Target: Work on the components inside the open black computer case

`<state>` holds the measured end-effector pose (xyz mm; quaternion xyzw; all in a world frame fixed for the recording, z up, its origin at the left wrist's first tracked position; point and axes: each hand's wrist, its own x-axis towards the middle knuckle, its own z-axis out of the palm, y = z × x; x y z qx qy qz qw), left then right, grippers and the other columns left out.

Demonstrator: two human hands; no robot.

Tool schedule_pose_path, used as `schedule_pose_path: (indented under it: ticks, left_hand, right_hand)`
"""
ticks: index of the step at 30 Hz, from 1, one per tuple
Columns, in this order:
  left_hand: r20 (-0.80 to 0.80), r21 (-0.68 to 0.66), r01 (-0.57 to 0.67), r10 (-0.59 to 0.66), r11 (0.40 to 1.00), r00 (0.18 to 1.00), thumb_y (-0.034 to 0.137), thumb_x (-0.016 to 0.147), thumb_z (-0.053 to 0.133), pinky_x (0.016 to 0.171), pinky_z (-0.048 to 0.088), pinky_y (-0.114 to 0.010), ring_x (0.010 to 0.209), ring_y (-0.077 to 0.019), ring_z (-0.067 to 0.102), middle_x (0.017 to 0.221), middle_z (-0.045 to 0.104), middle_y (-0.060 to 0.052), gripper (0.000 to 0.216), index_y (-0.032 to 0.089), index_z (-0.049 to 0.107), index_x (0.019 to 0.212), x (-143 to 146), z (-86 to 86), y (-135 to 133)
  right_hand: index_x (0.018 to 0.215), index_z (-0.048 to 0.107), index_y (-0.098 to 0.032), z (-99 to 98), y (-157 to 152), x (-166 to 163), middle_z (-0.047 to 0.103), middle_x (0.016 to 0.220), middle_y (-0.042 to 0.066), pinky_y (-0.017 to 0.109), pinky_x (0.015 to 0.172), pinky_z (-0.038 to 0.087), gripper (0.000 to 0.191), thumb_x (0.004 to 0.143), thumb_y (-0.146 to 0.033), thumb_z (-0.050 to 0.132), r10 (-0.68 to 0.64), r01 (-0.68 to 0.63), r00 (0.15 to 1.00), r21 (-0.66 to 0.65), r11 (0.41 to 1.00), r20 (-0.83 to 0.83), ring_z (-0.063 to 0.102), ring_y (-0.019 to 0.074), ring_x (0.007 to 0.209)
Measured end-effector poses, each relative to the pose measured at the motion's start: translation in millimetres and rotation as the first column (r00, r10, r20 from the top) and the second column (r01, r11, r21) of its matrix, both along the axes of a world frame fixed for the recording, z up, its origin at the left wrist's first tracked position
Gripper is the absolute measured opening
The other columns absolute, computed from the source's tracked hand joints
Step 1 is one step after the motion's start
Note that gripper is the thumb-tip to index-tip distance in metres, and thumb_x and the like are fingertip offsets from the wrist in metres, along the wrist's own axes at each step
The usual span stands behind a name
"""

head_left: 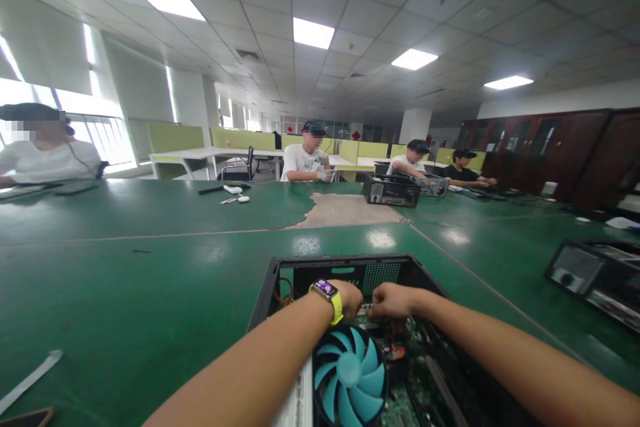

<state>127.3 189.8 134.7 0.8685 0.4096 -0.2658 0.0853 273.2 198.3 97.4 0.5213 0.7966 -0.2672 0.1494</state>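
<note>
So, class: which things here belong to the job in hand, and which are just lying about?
In hand: open computer case, blue cooler fan, left hand, right hand.

Lying about: second case, white strip, dark case at the right.

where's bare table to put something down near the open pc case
Bare green table lies left of the open case, up to the white strip. Another bare patch lies between the case and the second case on the right. Inside the case, around the blue fan and both hands, it is crowded.

Teal-blue fan, yellow-green watch strap, black computer case, green table.
</note>
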Motion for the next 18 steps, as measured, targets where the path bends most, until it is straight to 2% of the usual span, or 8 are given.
schedule_pose_path:
  ticks: [3,6,9,11,13,16,18]
  left_hand:
    - [0.001,-0.03,-0.035,0.035,0.999,0.999,0.016,0.064,0.069,0.065,0.052,-0.027,0.078,-0.0212,0.067,0.092,0.073,-0.006,0.028,0.021,0.072,0.091,2,-7.6,8]
    - [-0.003,-0.019,-0.067,0.067,0.998,0.998,0.019,0.063,0.07,0.068,0.052,-0.029,0.078,-0.0227,0.067,0.086,0.074,-0.006,0.024,0.021,0.074,0.087,3,-16.8,10]
    - [-0.002,0.002,-0.071,0.071,0.997,0.997,0.023,0.065,0.07,0.075,0.052,-0.032,0.089,-0.0256,0.066,0.098,0.072,-0.009,0.029,0.019,0.073,0.094,4,-24.0,8]
    - [-0.001,0.006,-0.066,0.066,0.998,0.998,0.025,0.067,0.069,0.079,0.052,-0.034,0.096,-0.028,0.064,0.107,0.069,-0.013,0.035,0.015,0.071,0.101,4,-26.7,6]
    - [0.002,0.008,-0.062,0.062,0.998,0.998,0.026,0.069,0.067,0.083,0.052,-0.036,0.1,-0.0297,0.063,0.111,0.067,-0.016,0.04,0.011,0.069,0.106,4,-28.3,6]
    - [0.007,0.025,-0.067,0.067,0.997,0.998,0.022,0.068,0.067,0.084,0.052,-0.035,0.099,-0.0295,0.064,0.109,0.067,-0.016,0.039,0.011,0.069,0.106,4,-30.0,8]
    - [0.015,0.057,-0.079,0.078,0.995,0.997,0.018,0.063,0.069,0.081,0.053,-0.034,0.094,-0.0289,0.065,0.103,0.07,-0.015,0.039,0.014,0.071,0.102,5,-30.6,9]
  right_hand:
    - [0.095,0.06,-0.019,-11.3,-1,-5,0.065,0.081,0.001,0.026,0.064,0.05,0.029,0.073,-0.036,0.067,0.061,-0.063,0.998,0.1,0.993,0.028,0.064,0.0185,0.072]
    - [0.097,0.062,-0.02,-16.8,2,-6,0.065,0.1,0.006,0.029,0.076,0.047,0.037,0.062,-0.028,0.074,0.111,-0.128,0.991,0.257,0.958,0.08,0.061,0.0246,0.094]
    - [0.098,0.065,-0.023,-15.2,4,-5,0.067,0.097,0.006,0.029,0.072,0.047,0.037,0.062,-0.028,0.072,0.158,-0.197,0.976,0.3,0.933,0.15,0.062,0.0248,0.09]
    - [0.091,0.068,-0.023,-11.6,3,-3,0.068,0.091,0.005,0.029,0.069,0.047,0.028,0.064,-0.028,0.069,0.205,-0.258,0.959,0.31,0.915,0.194,0.063,0.0252,0.086]
    - [0.088,0.069,-0.019,-7.9,0,-4,0.068,0.091,0.01,0.033,0.071,0.048,0.022,0.069,-0.027,0.063,0.232,-0.306,0.943,0.346,0.887,0.24,0.063,0.0283,0.088]
    - [0.089,0.07,-0.013,-3.3,-5,-9,0.066,0.094,0.018,0.04,0.077,0.048,0.024,0.075,-0.022,0.053,0.241,-0.35,0.922,0.388,0.852,0.302,0.062,0.0333,0.092]
    - [0.09,0.07,-0.011,2.4,-8,-16,0.066,0.095,0.02,0.042,0.077,0.049,0.024,0.075,-0.02,0.052,0.23,-0.353,0.914,0.379,0.856,0.333,0.062,0.0342,0.093]
